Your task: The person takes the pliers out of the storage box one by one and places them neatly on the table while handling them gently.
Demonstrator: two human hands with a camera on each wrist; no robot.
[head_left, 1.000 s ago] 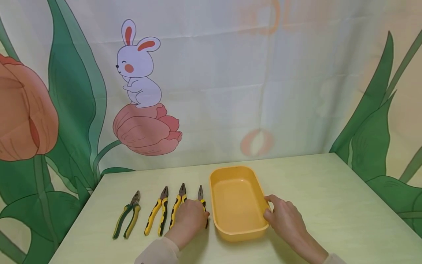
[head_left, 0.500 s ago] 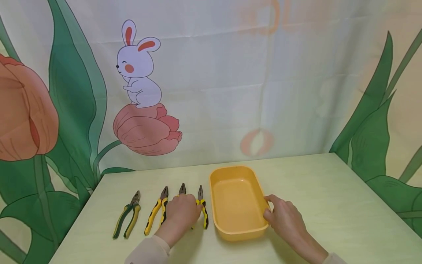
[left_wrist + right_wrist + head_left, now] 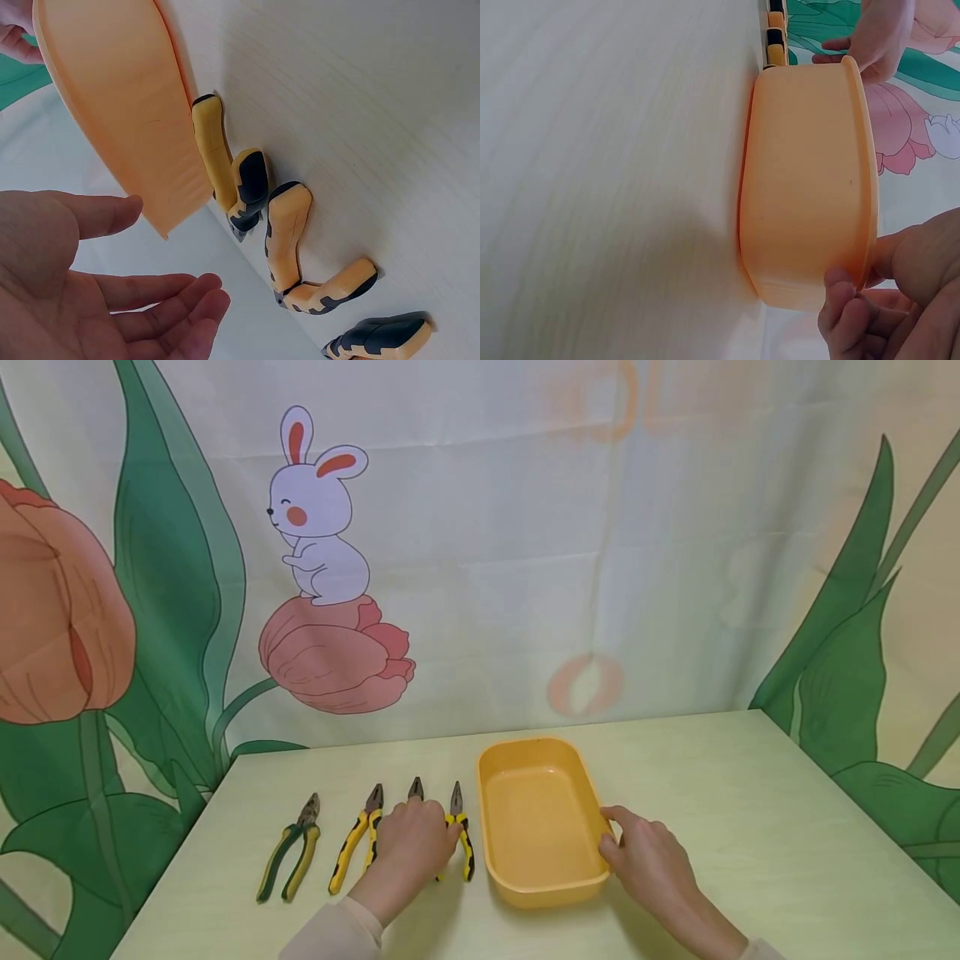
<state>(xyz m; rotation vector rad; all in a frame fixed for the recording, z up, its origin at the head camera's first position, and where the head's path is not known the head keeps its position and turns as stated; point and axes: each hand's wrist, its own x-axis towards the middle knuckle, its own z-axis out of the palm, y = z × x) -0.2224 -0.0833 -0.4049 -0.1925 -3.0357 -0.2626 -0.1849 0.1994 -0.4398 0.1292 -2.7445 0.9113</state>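
Note:
My left hand (image 3: 415,841) hovers over the pliers (image 3: 416,788) third from the left, hiding most of their handles. In the left wrist view its fingers (image 3: 161,315) are loosely bent and apart from the thumb, with nothing between them. Just right of it lie needle-nose pliers (image 3: 457,800) with yellow-and-black handles, beside the yellow plastic basin (image 3: 543,889). My right hand (image 3: 651,860) grips the basin's right rim between thumb and fingers; the right wrist view shows this hold (image 3: 900,300). The basin stands on the table with nothing inside.
Yellow-and-black pliers (image 3: 348,852) and green-handled pliers (image 3: 288,852) lie to the left on the pale table (image 3: 787,827). A curtain (image 3: 480,568) printed with a rabbit and tulips hangs behind the table's back edge.
My left hand has moved left from over the needle-nose pliers to the neighbouring pair, uncovering the needle-nose handles. It barely moves in the last half second. My right hand stays on the basin.

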